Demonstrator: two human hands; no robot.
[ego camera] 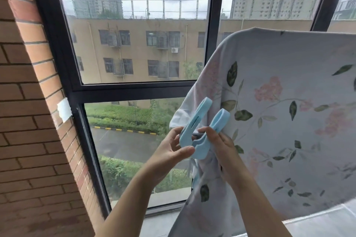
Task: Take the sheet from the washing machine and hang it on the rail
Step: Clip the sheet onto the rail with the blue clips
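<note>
The sheet [289, 102], pale with a leaf-and-flower print, is already draped over the rail; the rail itself is hidden under the top fold, so I can only judge its line from the fabric's ridge. The cloth hangs down toward the floor, and its near edge is bunched rather than flat.

At that bunched edge I have a big light-blue clothes peg [202, 132], its two prongs spread wide and pointing up. My right hand [225, 152] is clenched around the prong nearest the sheet, with some fabric gathered under the same fingers. My left hand [171, 150] has thumb and fingertips on the other prong and the hinge end, palm loosely open, steadying rather than squeezing.

What worries me: the peg is well below the ridge of the sheet, so if I let it close here it bites only loose cloth and pins nothing to the rail. The damp weight could then drag the sheet off one side. My left-hand hold is light, so the sprung peg could snap shut or twist out. Tugging the bunch with my right hand could also pull the draped fold along.

Beyond the sheet's edge is the dark-framed window [134, 88], with a brick wall [28, 121] farther off.
</note>
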